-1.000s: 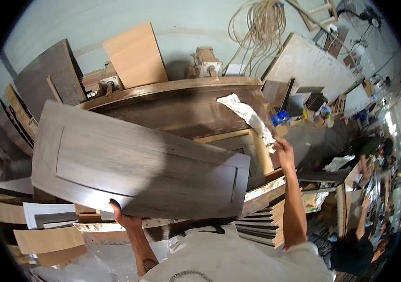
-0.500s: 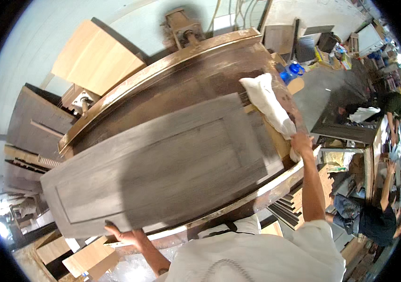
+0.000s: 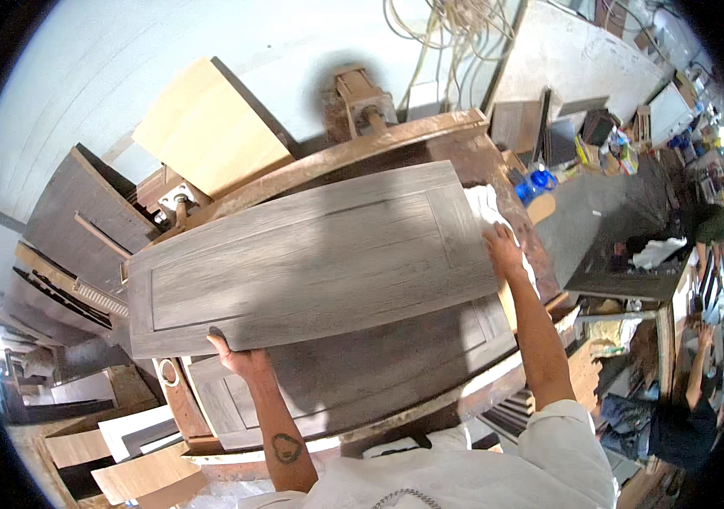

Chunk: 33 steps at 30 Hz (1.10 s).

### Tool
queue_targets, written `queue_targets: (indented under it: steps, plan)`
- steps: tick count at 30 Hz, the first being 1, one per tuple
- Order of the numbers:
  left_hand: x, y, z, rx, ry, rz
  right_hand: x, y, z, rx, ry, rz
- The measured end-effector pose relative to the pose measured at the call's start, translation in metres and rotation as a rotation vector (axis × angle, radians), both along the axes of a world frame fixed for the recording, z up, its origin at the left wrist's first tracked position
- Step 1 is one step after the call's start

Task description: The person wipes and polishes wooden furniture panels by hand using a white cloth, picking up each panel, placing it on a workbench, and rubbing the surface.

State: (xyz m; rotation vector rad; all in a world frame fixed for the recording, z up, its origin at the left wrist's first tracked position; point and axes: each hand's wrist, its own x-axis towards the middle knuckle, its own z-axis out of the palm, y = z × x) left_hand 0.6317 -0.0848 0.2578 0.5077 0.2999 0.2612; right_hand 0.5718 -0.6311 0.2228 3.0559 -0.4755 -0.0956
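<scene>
Left end of the door: the upper grey door [image 3: 307, 263] reaches toward the left end of the bench [image 3: 430, 129], its corners bare; I'd expect this end to dip if my grip slackened.
Left hand: my left hand [image 3: 243, 360] pinches the near long edge, left of its middle, thumb on the face and fingers underneath, out of sight.
Upper door: over the bench, between its far and near edges; I cannot tell whether its far side rests on anything. It looks stiff and flat, fairly heavy for its length, and smooth enough to slide in dry fingers. The corners and finish would mark most easily, I judge.
Lower door: a second grey door [image 3: 379, 377] lies along the bench's near edge, partly covered by the upper one.
Right hand: my right hand [image 3: 505, 252] bends over the right end of the door; whether it pinches door, cloth or both I cannot tell.
White cloth: soft and limp, the cloth [image 3: 481, 202] lies just beside that end, toward the bench's right edge.
Best hold: opposite ends, by the plain outer frame.
</scene>
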Motion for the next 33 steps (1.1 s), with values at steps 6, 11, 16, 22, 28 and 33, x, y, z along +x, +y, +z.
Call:
queue_targets:
  steps: [6, 11, 16, 22, 28, 33]
  plan:
    - [0.025, -0.029, -0.021, 0.517, -0.005, -0.046, -0.046, -0.055, -0.024, 0.144, 0.181, -0.393]
    - [0.043, -0.047, -0.021, -0.137, 0.198, 0.015, -0.007, -0.018, -0.006, 0.344, -0.274, -0.543]
    - [0.064, -0.075, -0.027, -0.306, 0.239, 0.015, 0.085, 0.013, 0.009, 0.661, -0.285, -0.233]
    - [0.063, -0.084, -0.036, -0.418, 0.254, -0.095, 0.162, -0.029, -0.054, 0.226, -0.178, -0.083]
    - [0.047, -0.039, 0.002, -0.121, 0.639, -0.893, 0.181, -0.014, -0.027, 0.519, -0.074, -0.127]
    - [0.078, 0.037, -0.022, 0.737, 0.506, -0.667, 0.163, 0.01, -0.04, 0.256, 0.0, -0.019]
